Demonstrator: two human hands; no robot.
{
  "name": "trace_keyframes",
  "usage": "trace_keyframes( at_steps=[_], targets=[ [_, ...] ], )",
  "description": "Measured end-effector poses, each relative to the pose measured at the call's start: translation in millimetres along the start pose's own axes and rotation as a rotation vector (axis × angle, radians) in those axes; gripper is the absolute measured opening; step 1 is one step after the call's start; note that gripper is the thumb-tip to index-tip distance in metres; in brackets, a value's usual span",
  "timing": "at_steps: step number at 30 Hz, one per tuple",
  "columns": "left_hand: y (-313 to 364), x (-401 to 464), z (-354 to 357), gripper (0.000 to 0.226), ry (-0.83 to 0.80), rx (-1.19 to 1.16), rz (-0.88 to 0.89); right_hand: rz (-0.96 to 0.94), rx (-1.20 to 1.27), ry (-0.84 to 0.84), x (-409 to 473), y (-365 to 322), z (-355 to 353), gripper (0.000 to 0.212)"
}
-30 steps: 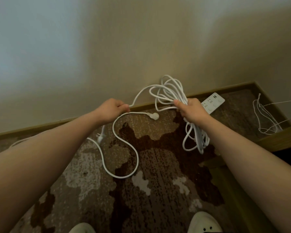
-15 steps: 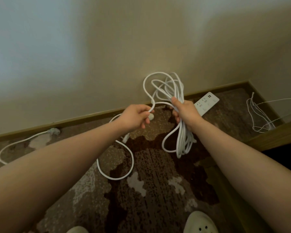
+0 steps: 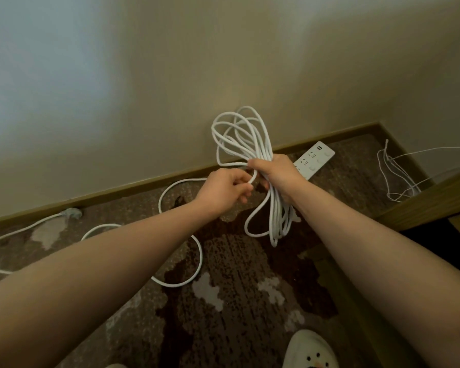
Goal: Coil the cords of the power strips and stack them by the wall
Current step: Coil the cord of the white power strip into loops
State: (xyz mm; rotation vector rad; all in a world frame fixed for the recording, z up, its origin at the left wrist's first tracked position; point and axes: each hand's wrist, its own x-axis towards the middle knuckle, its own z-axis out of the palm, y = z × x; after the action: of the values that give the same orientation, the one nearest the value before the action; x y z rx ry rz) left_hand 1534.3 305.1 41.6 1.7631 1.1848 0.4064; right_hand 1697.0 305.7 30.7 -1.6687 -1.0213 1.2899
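Coiling in progress: right hand is clamped around the waist of the cord bundle, loops fanning up toward the wall and hanging down below the fist toward the carpet. Left hand sits just beside it, nearly touching, fingers curled round the next turn of cord and feeding it in at the right fist.

Key relation: the uncoiled slack trails left and down from the left hand, looping across the carpet and under the left forearm. Long axis of the bundle runs roughly vertical in view, wall-end up. Left hand is the nearer one to the slack, so it likely does the next reach, sliding out along the cord leftward, while the right stays as anchor.

Power strip lies on the carpet against the skirting, just behind the right hand. Second cord with plug lies far left; thin wire tangle sits well right. Snag risk where the slack passes under the arm.
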Motion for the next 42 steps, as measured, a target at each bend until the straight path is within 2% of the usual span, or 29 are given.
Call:
trace_keyframes(
  at_steps=[2, 4, 7, 10, 12, 15, 17, 19, 21, 23, 25, 32, 38, 42],
  targets=[
    [2.5, 0.8, 1.9, 0.012, -0.005, -0.094, -0.044, -0.043, -0.002, -0.032, -1.4, -3.6, -0.3, 0.021],
    [4.9, 4.4, -1.0, 0.020, 0.015, -0.320, -0.175, -0.072, -0.022, -0.060, -3.0, -8.4, -3.6, 0.020],
    [9.1, 12.3, -15.5, 0.059, 0.026, -0.650, -0.398, -0.100, -0.061, -0.082, -7.9, -13.2, -10.4, 0.016],
    [17.3, 19.6, -26.9, 0.087, -0.040, -0.811, -0.433, -0.128, -0.118, -0.112, -13.3, -16.6, -10.8, 0.014],
    [26.5, 26.0, -30.9, 0.081, -0.033, -0.929, -0.399, -0.160, -0.203, -0.138, -15.4, -20.2, -7.6, 0.020],
    [37.8, 36.8, -38.2, 0.060, 0.059, -1.105, -0.347, -0.188, -0.328, -0.187, -20.2, -24.8, -2.3, 0.034],
    [41.7, 41.5, -38.2, 0.047, 0.086, -1.098, -0.325, -0.183, -0.347, -0.225, -24.0, -23.2, 2.2, 0.035],
    [46.4, 44.2, -30.7, 0.047, 0.104, -0.995, -0.349, -0.194, -0.387, -0.255, -27.2, -18.8, 8.8, 0.030],
    [49.6, 47.9, -22.4, 0.054, 0.138, -0.888, -0.372, -0.250, -0.584, -0.239, -26.3, -14.2, 12.5, 0.020],
    [47.5, 53.2, -18.0, 0.048, 0.198, -0.841, -0.351, -0.305, -0.798, -0.199, -24.2, -13.8, 12.2, 0.012],
    [45.1, 57.8, -15.5, 0.039, 0.242, -0.835, -0.347, -0.330, -0.836, -0.195, -23.3, -14.2, 9.5, 0.010],
    [65.7, 72.1, -19.2, 0.013, 0.307, -0.744, -0.287, -0.212, -0.507, -0.135, -24.8, 3.8, -16.2, 0.014],
    [92.3, 64.8, -19.0, 0.006, 0.364, -0.586, -0.256, -0.212, -0.223, -0.210, -24.9, 14.2, -28.9, 0.015],
    [104.8, 67.0, -21.8, 0.014, 0.426, -0.499, -0.182, -0.253, -0.090, -0.188, -27.7, 10.3, -30.0, 0.012]
  ],
)
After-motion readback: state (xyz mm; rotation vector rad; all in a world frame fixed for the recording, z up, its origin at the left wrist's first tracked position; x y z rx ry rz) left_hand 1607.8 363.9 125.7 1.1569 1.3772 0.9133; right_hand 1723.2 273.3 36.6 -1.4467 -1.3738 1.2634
